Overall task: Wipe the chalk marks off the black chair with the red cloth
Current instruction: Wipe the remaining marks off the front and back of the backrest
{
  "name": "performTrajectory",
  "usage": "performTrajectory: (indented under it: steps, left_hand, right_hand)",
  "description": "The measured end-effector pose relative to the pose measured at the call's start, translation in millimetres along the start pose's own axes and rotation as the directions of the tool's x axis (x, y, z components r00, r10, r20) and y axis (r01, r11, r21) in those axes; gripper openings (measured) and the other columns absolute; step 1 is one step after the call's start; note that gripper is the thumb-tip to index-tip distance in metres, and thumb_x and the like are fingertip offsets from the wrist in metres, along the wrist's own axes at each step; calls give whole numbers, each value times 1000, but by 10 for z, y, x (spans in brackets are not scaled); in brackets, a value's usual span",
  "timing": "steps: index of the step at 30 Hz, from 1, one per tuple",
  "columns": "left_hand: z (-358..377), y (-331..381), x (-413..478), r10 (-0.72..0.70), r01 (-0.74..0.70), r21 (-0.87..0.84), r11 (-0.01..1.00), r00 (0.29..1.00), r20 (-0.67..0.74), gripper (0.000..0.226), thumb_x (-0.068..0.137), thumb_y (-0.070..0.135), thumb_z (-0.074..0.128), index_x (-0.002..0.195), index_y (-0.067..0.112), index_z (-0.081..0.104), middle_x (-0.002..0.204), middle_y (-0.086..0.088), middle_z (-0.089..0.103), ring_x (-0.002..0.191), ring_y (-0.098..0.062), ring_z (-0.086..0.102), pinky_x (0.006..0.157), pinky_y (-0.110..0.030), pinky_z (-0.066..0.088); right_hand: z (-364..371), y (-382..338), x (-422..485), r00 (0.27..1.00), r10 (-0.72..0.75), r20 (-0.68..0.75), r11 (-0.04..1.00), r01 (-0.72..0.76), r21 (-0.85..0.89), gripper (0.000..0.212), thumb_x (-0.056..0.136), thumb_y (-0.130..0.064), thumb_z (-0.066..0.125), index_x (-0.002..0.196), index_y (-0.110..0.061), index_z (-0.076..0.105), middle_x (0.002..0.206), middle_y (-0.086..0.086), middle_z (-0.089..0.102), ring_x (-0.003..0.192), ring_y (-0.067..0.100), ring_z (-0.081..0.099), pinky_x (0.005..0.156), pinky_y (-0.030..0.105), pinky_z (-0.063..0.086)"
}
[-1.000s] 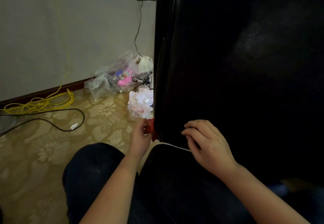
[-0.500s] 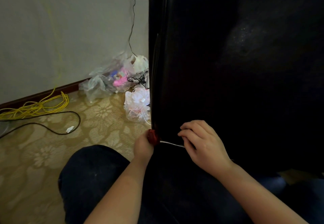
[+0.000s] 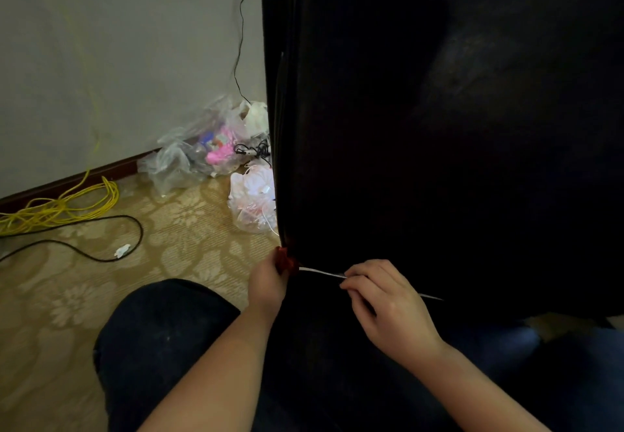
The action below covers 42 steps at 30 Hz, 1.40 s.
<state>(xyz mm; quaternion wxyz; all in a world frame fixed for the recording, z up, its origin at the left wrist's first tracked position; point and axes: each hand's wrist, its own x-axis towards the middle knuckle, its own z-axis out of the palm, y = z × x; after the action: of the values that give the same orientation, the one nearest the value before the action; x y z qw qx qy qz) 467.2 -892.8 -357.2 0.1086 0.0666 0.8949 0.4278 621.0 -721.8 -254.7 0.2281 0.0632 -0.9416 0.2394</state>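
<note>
L hand (image 3: 268, 283) gripped red cloth (image 3: 287, 259) at black chair (image 3: 371, 127) lower-left corner, by white chalk line (image 3: 320, 272). R hand (image 3: 388, 303) fingers curled over line; couldn't tell if holding anything.

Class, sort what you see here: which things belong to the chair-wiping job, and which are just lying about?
Job in hand: black chair; red cloth, gripped by the left hand; white chalk line.
Lying about: yellow cable; black cable; plastic bags.
</note>
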Motion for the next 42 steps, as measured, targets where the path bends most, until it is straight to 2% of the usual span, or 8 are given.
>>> performTrajectory:
  steps: [10, 15, 18, 26, 31, 37, 39, 42]
  left_hand:
    - [97, -2, -66, 144, -169, 170, 971, 978, 154, 25, 86, 7, 64, 110, 13, 65, 100, -5, 70, 92, -25, 66, 81, -35, 53]
    - [457, 164, -407, 371, -439, 303, 846, 892, 258, 35, 84, 13, 68, 118, 7, 64, 116, -12, 66, 111, -30, 59, 95, -34, 47]
    - [592, 199, -462, 418, -502, 395, 770, 863, 283, 41, 87, 18, 66, 126, 5, 60, 124, -14, 65, 119, -31, 58, 105, -37, 45]
    - [1236, 781, -1058, 580, -711, 227, 665, 684, 443, 21, 79, 26, 59, 94, 17, 69, 80, -1, 70, 71, -20, 68, 61, -23, 52]
    - [1276, 707, -1051, 607, -745, 411, 526, 667, 432, 23, 70, 31, 68, 93, 29, 72, 79, 9, 68, 69, -13, 66, 55, -22, 49]
    - [978, 504, -801, 373, -457, 522, 720, 890, 264, 39, 62, 14, 86, 99, 18, 74, 105, -5, 68, 98, -30, 67, 76, -41, 60]
    - [1117, 523, -869, 408, -485, 437, 758, 874, 263, 44, 62, 8, 86, 103, 17, 73, 106, -5, 71, 100, -26, 69, 86, -35, 58]
    - [1486, 787, -1092, 538, -660, 287, 695, 741, 402, 34, 67, 18, 80, 101, 21, 75, 100, 2, 75, 93, -15, 72, 80, -19, 54]
  right_hand:
    - [37, 133, -462, 983, 182, 36, 982, -184, 52, 17, 84, -7, 72, 98, -16, 72, 101, -11, 65, 100, 3, 57, 89, 18, 49]
    - [-40, 320, -732, 936, 350, 18, 936, -351, 18, 26, 78, -1, 79, 95, -19, 73, 95, -11, 67, 95, 5, 60, 100, 6, 34]
    - [-96, 407, -831, 908, 417, -30, 909, -416, 34, 24, 79, -2, 77, 95, -20, 73, 96, -13, 66, 99, 5, 59, 98, 18, 44]
    - [-207, 562, -954, 848, 526, -62, 850, -525, 38, 21, 80, -4, 76, 92, -21, 73, 96, -13, 67, 96, 9, 59, 86, 21, 47]
    - [-267, 687, -1079, 776, 627, -63, 777, -629, -5, 19, 82, -7, 75, 94, -22, 74, 95, -11, 67, 93, 8, 56, 84, 21, 45]
    - [-227, 703, -1108, 719, 695, 24, 718, -695, 33, 16, 89, -14, 69, 102, -23, 73, 101, -12, 65, 100, 7, 54, 88, 21, 46]
    - [-221, 703, -1118, 715, 699, 27, 713, -699, 44, 15, 89, -15, 69, 101, -24, 73, 100, -13, 65, 99, 6, 54, 87, 20, 45]
    - [-237, 736, -1128, 707, 707, 9, 706, -707, 39, 16, 87, -12, 70, 99, -22, 74, 99, -9, 67, 98, 10, 57, 86, 23, 48]
